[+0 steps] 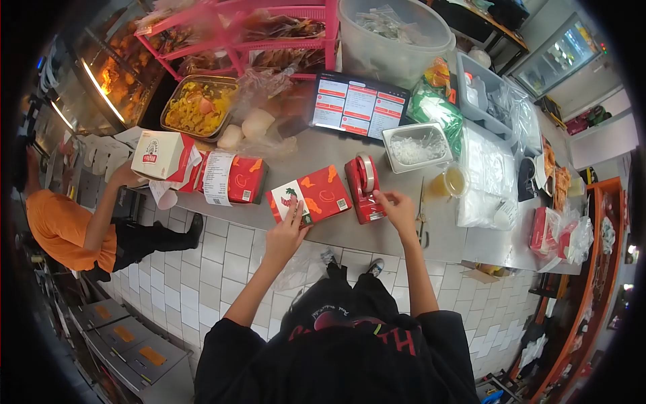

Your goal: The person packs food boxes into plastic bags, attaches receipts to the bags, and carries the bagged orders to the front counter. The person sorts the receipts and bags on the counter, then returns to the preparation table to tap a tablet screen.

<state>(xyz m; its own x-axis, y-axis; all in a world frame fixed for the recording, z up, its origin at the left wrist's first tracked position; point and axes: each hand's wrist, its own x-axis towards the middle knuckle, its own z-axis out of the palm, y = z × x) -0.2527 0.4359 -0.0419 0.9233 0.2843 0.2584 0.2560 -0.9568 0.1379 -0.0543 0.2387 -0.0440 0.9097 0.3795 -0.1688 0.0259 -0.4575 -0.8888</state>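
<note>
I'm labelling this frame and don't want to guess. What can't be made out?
All head view:
- Wording on the tablet: too small.
- Fine print on the receipt: too small.
- Inside of the red box under the left hand: hidden by its cardboard.
- Part of the co-worker: lost in the dark left edge.

- Left hand: fingers resting on top of red box, near table's front edge.
- Right hand: fingertips at right side of red tape dispenser; dispenser just beside the box, near front edge.
- Receipt box: left of red box, apart from it, printed slip on top.
- Co-worker's hand: at white-topped box, table's left part.
- Tablet: lit, behind dispenser, toward back edge.
- Tub: white shreds inside, right of tablet.
- Cup: yellowish contents, between tub and front edge.
- Scissors: handles at front edge.
</note>
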